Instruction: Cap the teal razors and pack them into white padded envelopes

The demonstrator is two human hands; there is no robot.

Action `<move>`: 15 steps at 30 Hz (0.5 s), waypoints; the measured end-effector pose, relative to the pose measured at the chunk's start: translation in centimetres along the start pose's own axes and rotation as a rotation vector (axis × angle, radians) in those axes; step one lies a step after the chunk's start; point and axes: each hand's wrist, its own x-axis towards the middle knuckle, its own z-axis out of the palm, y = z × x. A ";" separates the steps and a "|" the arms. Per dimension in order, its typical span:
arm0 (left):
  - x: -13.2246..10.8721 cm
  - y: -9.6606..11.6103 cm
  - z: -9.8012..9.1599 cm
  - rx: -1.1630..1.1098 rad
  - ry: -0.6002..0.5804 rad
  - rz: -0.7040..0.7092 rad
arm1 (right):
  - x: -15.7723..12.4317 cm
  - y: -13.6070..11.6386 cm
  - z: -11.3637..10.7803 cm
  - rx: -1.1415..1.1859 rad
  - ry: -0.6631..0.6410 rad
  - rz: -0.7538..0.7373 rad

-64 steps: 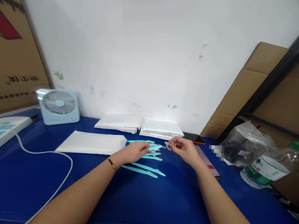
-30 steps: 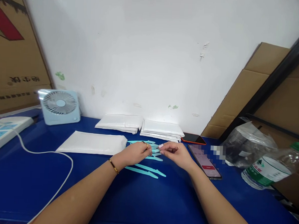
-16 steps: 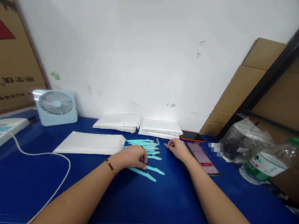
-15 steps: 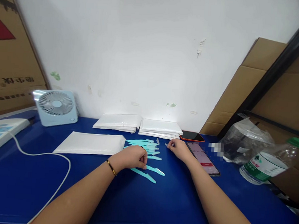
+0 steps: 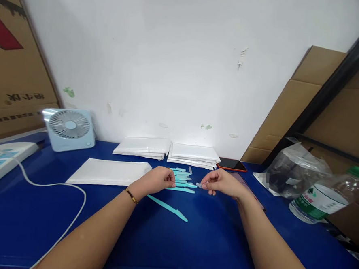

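My left hand (image 5: 160, 180) is closed in a pinch on a turquoise eyebrow razor (image 5: 188, 185), whose blade end points right. Facing it, my right hand (image 5: 222, 182) pinches a small clear blade cover (image 5: 198, 185) close to the razor's tip; whether the two touch I cannot tell. Several more turquoise razors (image 5: 181, 173) lie side by side just behind, partly hidden by my left hand. A single razor (image 5: 170, 208) rests on the blue table (image 5: 173, 243) nearer to me. Another clear cover (image 5: 190, 170) lies by the far end of the row.
White padded mailers are stacked at the back (image 5: 144, 145), with one flat mailer (image 5: 107, 172) at left. A small blue fan (image 5: 72, 130), a power strip (image 5: 7, 160) and a white cable (image 5: 82, 197) are left. Phones (image 5: 232, 164), a plastic bag (image 5: 299, 170) and bottle (image 5: 318, 202) stand right.
My left hand has picked up one of the two nearer razors and moved it back and up. My right hand has brought the clear cover toward me, near the razor's tip.
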 end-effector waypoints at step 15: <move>-0.7 0.2 0.1 0.156 -0.009 0.064 | 5.6 1.7 2.4 -0.631 0.571 -0.069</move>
